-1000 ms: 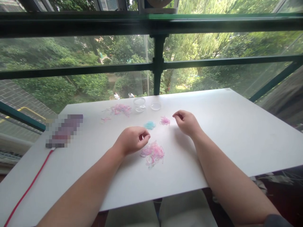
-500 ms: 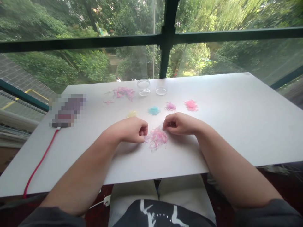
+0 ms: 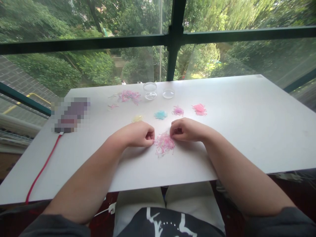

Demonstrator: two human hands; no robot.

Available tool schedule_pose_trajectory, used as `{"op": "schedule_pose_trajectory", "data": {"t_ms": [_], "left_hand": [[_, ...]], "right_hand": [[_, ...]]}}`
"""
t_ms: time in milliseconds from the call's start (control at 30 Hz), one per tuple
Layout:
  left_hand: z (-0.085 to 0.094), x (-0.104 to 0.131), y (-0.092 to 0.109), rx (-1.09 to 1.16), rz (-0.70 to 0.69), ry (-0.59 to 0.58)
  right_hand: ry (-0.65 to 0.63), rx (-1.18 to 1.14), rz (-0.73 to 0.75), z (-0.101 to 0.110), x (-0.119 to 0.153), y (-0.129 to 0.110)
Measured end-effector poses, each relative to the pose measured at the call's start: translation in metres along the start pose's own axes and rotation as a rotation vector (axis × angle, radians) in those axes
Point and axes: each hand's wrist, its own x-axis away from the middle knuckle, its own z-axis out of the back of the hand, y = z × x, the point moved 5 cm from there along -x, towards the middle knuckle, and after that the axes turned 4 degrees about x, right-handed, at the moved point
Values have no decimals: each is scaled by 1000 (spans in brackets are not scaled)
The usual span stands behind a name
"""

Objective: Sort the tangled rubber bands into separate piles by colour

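A loose pile of pink and pale strands lies on the white table between my hands. My left hand is closed at the pile's left edge, fingertips pinched together. On the right edge my right hand is also closed, its fingertips touching the strands. Whatever either pinch holds is too small to make out. Beyond the hands are small separate heaps: yellow, partly behind my left hand, blue, purple and bright pink.
A clear round jar and a shallow clear dish stand near the back edge. Left of them lies another mixed heap. A blurred-out device with a red cable is at the left.
My left fingertips have shifted slightly up and right, and the few strands beside them are now less visible. My right hand has barely moved.
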Motion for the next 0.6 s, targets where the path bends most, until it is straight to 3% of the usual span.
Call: {"op": "schedule_pose_trajectory", "data": {"t_ms": [167, 433, 600], "left_hand": [[-2, -4, 2, 6, -29, 26], [-1, -5, 4, 99, -125, 20], [6, -12, -3, 32, -65, 289]], "right_hand": [[-5, -16, -31, 0, 1, 3], [154, 32, -94, -1, -6, 1], [150, 71, -58, -5, -9, 3]]}}
